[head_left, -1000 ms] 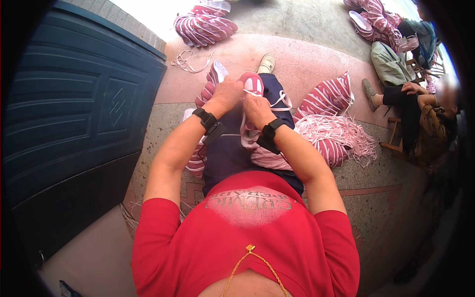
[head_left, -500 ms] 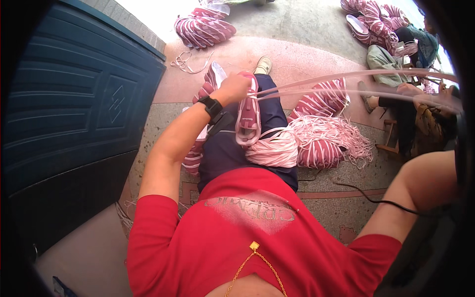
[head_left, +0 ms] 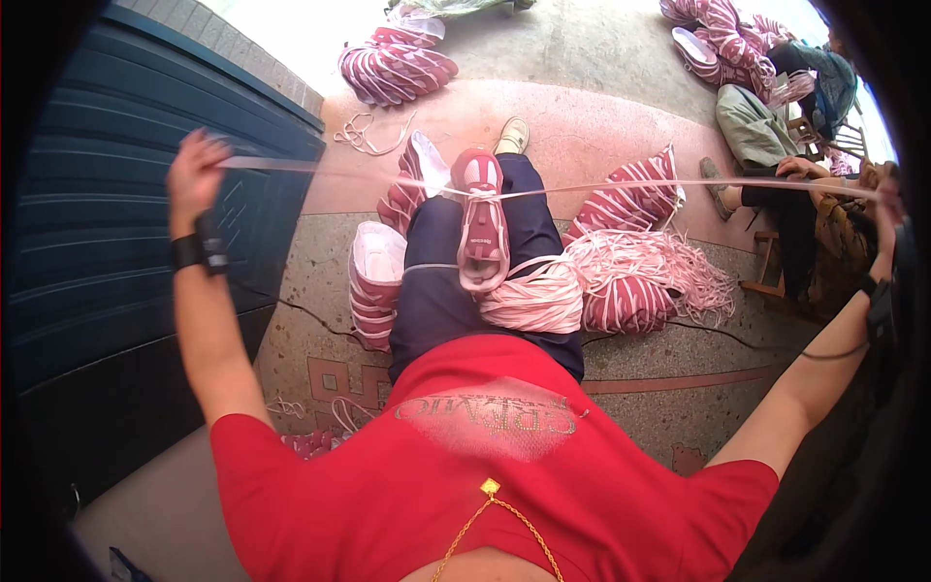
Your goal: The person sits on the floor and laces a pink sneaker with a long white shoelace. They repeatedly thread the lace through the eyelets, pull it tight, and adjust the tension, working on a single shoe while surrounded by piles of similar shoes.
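I took the shoe (head_left: 482,238) on the person's lap as the centre of the clock, with its toe at twelve. At half past nine the left hand (head_left: 197,175) was raised in front of a dark blue door (head_left: 116,204). Its fingers were bent closed, and they had hold of one side of a pale lace (head_left: 621,184). At eight and at ten o'clock leaned nested pink shoes (head_left: 373,301); a farther stack (head_left: 398,73) lay at eleven.

In the middle, the lace crossed the shoe near its toe and was stretched tight to both sides. In my judgement the lacing was only at its beginning: the first crossing was made, while the rows closer to the ankle opening seemed bare. A bundle of laces (head_left: 533,296) lay at five o'clock, and between three and four a loose heap of laces (head_left: 669,262) lay beside a striped stack (head_left: 630,199).

Far at three o'clock was the right hand (head_left: 886,218), close to the dark rim of my view. The lace ran straight to it, so I judged its fingers closed on it, but blur hid their exact bend. A seated co-worker (head_left: 797,233) behind it made the outline harder to separate. The shoe's small holes were too fine to count, and its underside was hidden.
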{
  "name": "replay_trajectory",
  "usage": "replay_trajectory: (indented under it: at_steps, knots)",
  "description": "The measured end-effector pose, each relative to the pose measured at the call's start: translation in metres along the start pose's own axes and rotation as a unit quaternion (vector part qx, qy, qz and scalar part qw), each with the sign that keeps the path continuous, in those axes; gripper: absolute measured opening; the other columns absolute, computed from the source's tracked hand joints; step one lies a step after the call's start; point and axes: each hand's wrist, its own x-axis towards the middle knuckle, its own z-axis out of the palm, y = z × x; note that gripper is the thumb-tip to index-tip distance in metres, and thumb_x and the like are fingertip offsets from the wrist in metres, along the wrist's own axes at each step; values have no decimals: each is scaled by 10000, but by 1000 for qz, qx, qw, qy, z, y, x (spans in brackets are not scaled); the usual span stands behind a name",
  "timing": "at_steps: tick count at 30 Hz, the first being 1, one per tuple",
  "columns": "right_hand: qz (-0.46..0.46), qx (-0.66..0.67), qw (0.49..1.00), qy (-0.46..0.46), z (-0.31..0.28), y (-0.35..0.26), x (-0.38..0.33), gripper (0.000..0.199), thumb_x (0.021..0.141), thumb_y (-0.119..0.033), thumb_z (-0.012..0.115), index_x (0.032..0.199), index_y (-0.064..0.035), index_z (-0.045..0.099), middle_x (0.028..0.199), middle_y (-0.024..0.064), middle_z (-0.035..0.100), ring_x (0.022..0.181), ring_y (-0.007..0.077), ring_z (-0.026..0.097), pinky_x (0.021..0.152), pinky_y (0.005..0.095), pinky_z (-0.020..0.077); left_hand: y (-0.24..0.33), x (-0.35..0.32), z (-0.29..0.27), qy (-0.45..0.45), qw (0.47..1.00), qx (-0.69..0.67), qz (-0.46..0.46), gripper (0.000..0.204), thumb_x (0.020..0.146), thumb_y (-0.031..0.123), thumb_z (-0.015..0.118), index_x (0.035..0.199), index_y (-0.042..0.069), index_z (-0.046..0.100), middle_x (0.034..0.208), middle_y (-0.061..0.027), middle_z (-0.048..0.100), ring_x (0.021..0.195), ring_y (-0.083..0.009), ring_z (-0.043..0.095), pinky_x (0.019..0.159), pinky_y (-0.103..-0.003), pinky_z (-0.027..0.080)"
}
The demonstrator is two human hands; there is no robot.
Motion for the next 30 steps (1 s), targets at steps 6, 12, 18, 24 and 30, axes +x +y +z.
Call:
replay_trajectory:
  at_steps: [6,12,18,24,30]
  knots:
    - [205,13,967,152,17,220,-53,210,853,-93,488,675,-130,384,610,-39,310,534,84,284,514,232,254,132,-49,-175,345,935,48,70,282,922,64,379,652,124,320,516,23,213,407,-116,196,472,-276,255]
    - [329,-359,835,-255,215,413,-211,203,867,-216,611,922,-30,670,735,10,637,683,97,587,625,251,480,-104,-21,-27,108,948,76,-290,327,963,408,439,982,82,467,546,58,327,467,-68,319,527,-273,326]
    - [43,-520,793,-315,285,479,-266,209,823,-166,531,808,1,657,848,140,641,812,328,589,705,412,468,-260,-63,58,-99,888,262,-364,197,946,266,502,975,82,565,624,54,422,496,-60,406,513,-231,393]
    - [11,-611,748,-259,302,488,-261,178,800,-131,518,799,-26,662,949,111,615,965,289,533,778,451,434,-301,-81,79,-145,837,439,-294,208,899,203,570,988,38,658,743,24,572,583,-42,496,531,-177,422]
    - [-67,-604,722,-331,304,491,-255,135,793,-116,549,844,-84,670,984,57,604,991,247,516,823,392,396,-318,-84,62,-126,822,530,-164,194,878,162,576,953,11,671,734,-18,628,634,-80,553,597,-223,459]
